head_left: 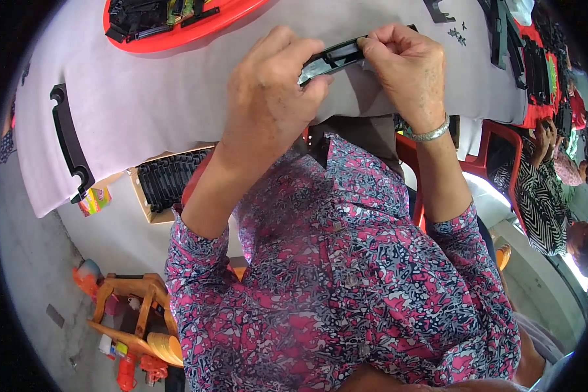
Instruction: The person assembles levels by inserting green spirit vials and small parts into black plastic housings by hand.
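Between my two hands, over the near part of the cloth-covered table (157, 98), is a long, narrow black plastic piece (336, 57) with a glossy channel along it. My left hand (274, 75) grips its left end between thumb and curled fingers. At the other end my right hand (411, 72) pinches it with thumb and forefinger; the remaining fingers are curled. Part of the piece is hidden behind the right fingers. A similar black piece with hooked ends (68, 140) lies by the table's left edge. Several tiny black parts (459, 36) are scattered right of my right hand.
A red tray (143, 47) heaped with black parts is at the far left. More black strips (501, 39) lie at the right. Below the table's edge stands a cardboard box (140, 196) of black pieces. A person in zigzag-patterned clothing (535, 196) sits at right by a red chair (486, 147).
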Available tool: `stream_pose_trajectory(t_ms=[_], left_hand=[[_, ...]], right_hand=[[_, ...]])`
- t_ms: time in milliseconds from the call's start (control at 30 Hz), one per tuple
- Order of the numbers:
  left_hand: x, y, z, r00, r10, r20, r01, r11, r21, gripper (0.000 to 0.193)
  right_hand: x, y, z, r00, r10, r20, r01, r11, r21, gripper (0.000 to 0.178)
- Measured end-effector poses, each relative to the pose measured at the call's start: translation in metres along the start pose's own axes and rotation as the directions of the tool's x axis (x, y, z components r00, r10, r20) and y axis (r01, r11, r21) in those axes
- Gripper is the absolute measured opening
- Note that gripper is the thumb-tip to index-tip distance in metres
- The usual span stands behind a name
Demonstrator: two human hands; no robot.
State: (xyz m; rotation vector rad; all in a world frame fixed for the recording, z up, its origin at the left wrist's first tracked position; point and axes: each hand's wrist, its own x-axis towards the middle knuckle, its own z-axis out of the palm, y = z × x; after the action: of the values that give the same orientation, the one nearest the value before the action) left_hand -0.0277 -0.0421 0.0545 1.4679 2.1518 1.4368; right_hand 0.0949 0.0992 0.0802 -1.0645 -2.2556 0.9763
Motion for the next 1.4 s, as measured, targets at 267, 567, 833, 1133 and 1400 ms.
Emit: stream_pose_trajectory(t_ms=[267, 567, 833, 1133, 1400], left_hand=[[0.000, 0.000, -0.001, 0.999, 0.039, -0.006, -0.039, 0.999, 0.027, 0.032], [0.000, -0.001, -0.001, 0.999, 0.043, -0.020, -0.042, 0.999, 0.033, 0.031], [-0.001, 0.000, -0.001, 0.999, 0.040, -0.025, -0.040, 0.999, 0.018, 0.035], [-0.003, 0.002, -0.002, 0.979, 0.185, 0.080, -0.194, 0.973, 0.128, 0.037], [-0.004, -0.003, 0.005, 0.956, 0.271, 0.115, -0.294, 0.905, 0.307, 0.035]], right_hand=[[-0.002, -0.001, 0.000, 0.996, 0.092, 0.001, -0.092, 0.994, 0.059, 0.016], [-0.002, 0.000, 0.002, 0.998, 0.064, -0.004, -0.063, 0.996, 0.056, 0.016], [-0.005, -0.005, 0.008, 0.995, -0.012, -0.100, 0.006, 0.998, -0.066, 0.014], [-0.006, -0.004, 0.010, 0.994, -0.019, -0.112, 0.008, 0.995, -0.100, 0.013], [-0.010, -0.002, 0.013, 0.992, 0.009, -0.124, -0.018, 0.997, -0.074, 0.013]])
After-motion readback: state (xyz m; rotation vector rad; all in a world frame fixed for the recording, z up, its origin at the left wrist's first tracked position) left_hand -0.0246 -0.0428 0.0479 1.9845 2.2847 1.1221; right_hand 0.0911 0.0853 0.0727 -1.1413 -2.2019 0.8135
